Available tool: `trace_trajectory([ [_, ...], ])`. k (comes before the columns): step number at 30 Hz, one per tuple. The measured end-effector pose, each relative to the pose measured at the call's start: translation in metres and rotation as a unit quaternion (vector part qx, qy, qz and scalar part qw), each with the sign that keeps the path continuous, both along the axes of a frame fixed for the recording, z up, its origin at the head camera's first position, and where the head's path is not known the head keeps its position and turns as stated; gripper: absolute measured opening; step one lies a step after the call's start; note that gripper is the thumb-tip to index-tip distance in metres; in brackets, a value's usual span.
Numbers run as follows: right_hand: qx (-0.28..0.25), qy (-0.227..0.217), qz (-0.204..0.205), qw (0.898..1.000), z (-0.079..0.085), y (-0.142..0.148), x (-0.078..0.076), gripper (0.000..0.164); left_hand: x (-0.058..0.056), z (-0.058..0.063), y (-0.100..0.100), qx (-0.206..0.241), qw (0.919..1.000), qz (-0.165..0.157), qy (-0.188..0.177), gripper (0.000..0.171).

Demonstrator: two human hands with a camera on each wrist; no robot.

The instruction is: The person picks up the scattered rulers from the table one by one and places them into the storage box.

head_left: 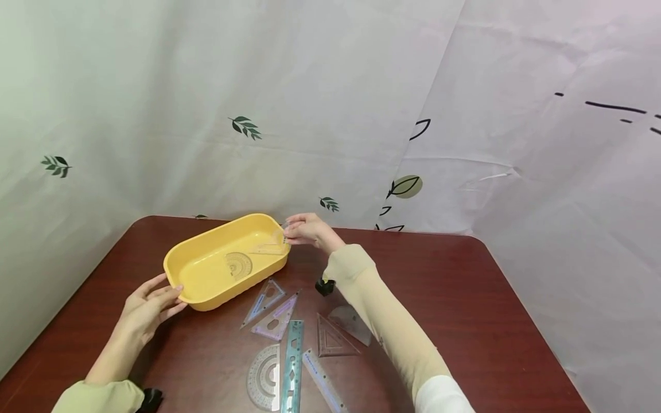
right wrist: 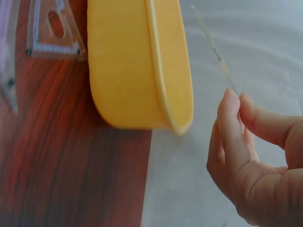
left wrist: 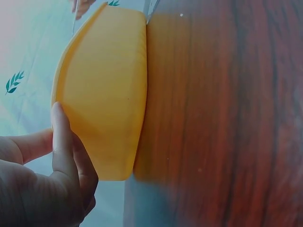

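Note:
A yellow oblong tray [head_left: 206, 238] stands slanted near the table's back edge. My left hand [head_left: 147, 307] grips its near left corner, fingers and thumb at the rim [left wrist: 57, 85]. At the opposite end, my right hand [head_left: 310, 230] pinches a thin clear plastic piece [right wrist: 215, 51] between thumb and fingertips. That piece appears nearly edge-on in the right wrist view and overlaps the tray's right end in the head view; I cannot tell its full shape. Inside the tray lies a clear protractor [head_left: 239, 265].
In front of the tray lie a blue-marked set square [head_left: 256, 307], a purple-marked one [head_left: 272, 327], a dark set square [head_left: 330, 347], a protractor [head_left: 256, 378], a blue ruler [head_left: 293, 361] and a clear ruler [head_left: 321, 376]. A grey curved piece [head_left: 356, 321] lies beside my right forearm. Patterned cloth hangs behind the table.

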State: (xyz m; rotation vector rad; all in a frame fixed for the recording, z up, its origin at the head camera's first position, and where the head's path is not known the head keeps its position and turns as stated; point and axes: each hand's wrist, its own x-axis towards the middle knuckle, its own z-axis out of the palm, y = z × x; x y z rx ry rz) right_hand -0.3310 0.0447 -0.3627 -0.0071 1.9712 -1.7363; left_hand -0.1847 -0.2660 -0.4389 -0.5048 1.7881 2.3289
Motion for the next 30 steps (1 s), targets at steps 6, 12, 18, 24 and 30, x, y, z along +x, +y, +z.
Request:
trace_trajectory([
  [6, 0.002, -0.004, -0.008, 1.0, -0.006, -0.025, 0.001, 0.048, 0.001, -0.001, -0.002, 0.002, 1.0, 0.001, 0.006, 0.047],
  [12, -0.001, -0.01, -0.005, 1.0, -0.015, -0.042, 0.001, 0.045, 0.002, 0.0, -0.002, 0.003, 1.0, 0.0, 0.008, 0.044],
  [18, 0.022, 0.013, 0.008, 1.0, -0.024, -0.051, 0.004, 0.04, 0.001, 0.0, 0.002, -0.003, 1.0, -0.005, -0.001, 0.061],
  [24, 0.043, 0.021, 0.018, 0.999, -0.032, -0.058, 0.005, 0.038, 0.001, 0.0, 0.002, -0.013, 0.9999, -0.008, 0.004, 0.069],
  [30, 0.061, 0.034, 0.036, 0.997, -0.035, -0.065, 0.005, 0.038, 0.001, 0.0, 0.001, -0.006, 0.9999, -0.002, 0.016, 0.046],
])
